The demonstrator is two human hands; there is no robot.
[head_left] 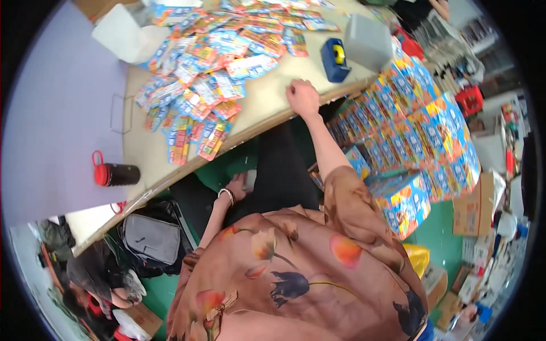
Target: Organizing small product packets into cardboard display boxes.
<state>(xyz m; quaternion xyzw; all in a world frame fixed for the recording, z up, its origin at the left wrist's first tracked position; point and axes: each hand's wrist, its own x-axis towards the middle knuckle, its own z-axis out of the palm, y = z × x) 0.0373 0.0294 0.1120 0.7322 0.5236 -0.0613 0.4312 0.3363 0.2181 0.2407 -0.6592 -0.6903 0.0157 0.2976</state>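
Note:
My right hand point(303, 98) rests on the cream tabletop point(267, 94) near its front edge. Its fingers are curled into a fist, and nothing shows in them. Below the table edge, beside my dark trousers, my left hand point(235, 187) hangs low with a beaded bracelet on the wrist. Its fingers close at a small pale flat object point(249, 181), partly hidden and too blurred to name. Left of my right hand lies a heap of colourful flat blister-type packs point(210, 85). A blue tape dispenser point(335, 59) with a yellow roll stands just beyond it.
A grey plastic bin point(368, 41) stands past the dispenser. Stacked colourful display boxes point(409, 133) rise at the right. A black bottle with red lid point(116, 174) is at the left, above a grey backpack point(152, 236). Another person point(99, 273) is at lower left.

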